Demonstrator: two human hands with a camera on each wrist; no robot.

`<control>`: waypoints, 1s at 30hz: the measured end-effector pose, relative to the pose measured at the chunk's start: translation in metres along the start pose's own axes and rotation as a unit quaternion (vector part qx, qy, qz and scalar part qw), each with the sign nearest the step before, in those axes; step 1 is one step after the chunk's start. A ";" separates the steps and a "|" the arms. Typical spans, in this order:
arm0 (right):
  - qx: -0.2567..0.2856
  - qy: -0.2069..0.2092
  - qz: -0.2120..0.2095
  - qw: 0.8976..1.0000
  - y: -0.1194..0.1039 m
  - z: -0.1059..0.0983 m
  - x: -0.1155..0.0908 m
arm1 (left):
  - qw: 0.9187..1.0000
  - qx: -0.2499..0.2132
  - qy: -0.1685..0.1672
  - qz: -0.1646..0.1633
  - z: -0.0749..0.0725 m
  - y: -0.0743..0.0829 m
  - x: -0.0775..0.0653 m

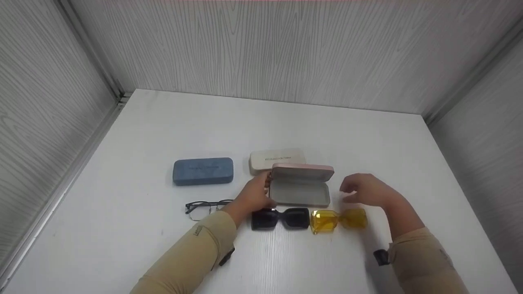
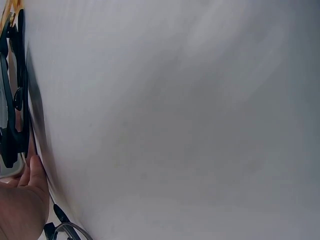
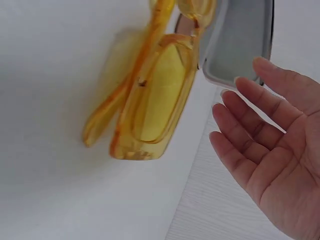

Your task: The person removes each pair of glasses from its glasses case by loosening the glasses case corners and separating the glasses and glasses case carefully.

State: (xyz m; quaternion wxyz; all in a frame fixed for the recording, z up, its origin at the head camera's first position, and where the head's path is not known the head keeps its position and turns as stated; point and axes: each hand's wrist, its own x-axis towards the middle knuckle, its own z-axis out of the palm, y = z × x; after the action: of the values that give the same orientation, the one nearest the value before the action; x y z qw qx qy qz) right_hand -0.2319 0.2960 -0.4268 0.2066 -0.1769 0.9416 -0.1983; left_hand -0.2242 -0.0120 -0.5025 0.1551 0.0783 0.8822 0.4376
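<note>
A pink glasses case (image 1: 302,185) stands with its lid raised, showing a grey lining in the head view. My left hand (image 1: 256,192) grips its left end, thumb at the front corner and fingers up by the lid. Just right of the case, my right hand (image 1: 365,190) is held with nothing in it; its fingers (image 3: 250,125) are relaxed and apart in the right wrist view. Black sunglasses (image 1: 280,219) lie in front of the case. Beside them lie yellow sunglasses (image 1: 339,219), below my right hand. The left wrist view catches only part of my left hand (image 2: 22,207).
Behind the pink case is a closed cream glasses case (image 1: 276,159). A closed blue glasses case (image 1: 203,171) sits to the left, with thin-framed eyeglasses (image 1: 200,210) in front of it, partly covered by my left arm. Wood-grain panels (image 1: 261,49) enclose the white table (image 1: 143,134).
</note>
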 end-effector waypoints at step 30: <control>0.255 -0.015 0.142 0.956 -0.011 -0.001 0.056 | 1.000 -0.014 0.008 0.016 0.004 -0.001 0.001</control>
State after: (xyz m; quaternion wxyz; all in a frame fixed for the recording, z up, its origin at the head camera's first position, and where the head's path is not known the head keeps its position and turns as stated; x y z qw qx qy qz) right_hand -0.2772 0.2641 -0.4389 0.2849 0.0147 0.8722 -0.3974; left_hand -0.2238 -0.0098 -0.5060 0.1417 0.0867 0.8758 0.4532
